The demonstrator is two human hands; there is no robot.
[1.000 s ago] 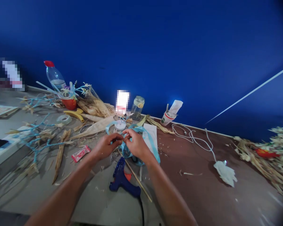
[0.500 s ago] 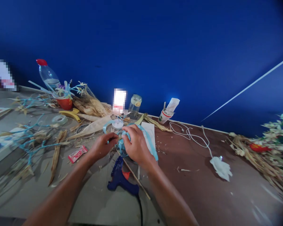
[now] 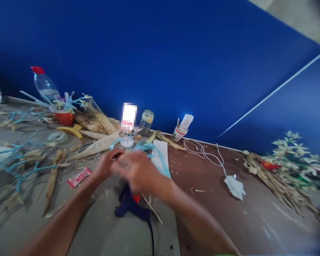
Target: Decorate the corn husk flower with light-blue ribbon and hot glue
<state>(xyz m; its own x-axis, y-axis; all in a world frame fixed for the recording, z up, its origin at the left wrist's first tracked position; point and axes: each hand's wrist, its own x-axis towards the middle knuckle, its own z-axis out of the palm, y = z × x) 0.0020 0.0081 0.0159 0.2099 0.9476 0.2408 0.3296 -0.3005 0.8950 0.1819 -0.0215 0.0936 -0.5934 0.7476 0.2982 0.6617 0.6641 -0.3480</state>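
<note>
Fingers of left hand point(image 3: 108, 164) curled, of right hand point(image 3: 141, 172) blurred; whether clamped, indeterminable; dark-blue, pistol-shaped plastic glue gun point(image 3: 132, 208) lies near, presumably for easy reach.

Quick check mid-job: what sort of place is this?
Likely a handicraft worktable against a blue partition. A dark blue glue gun lies on it, a bundle of what look like dried corn husks sits behind, and white flowers stand out at right.

view: head, single | from: above left hand point(image 3: 106, 164), right hand point(image 3: 138, 171) | facing: forward and down, over table point(image 3: 197, 170) to blue wall point(image 3: 149, 53) | hands near, wall farther
</note>
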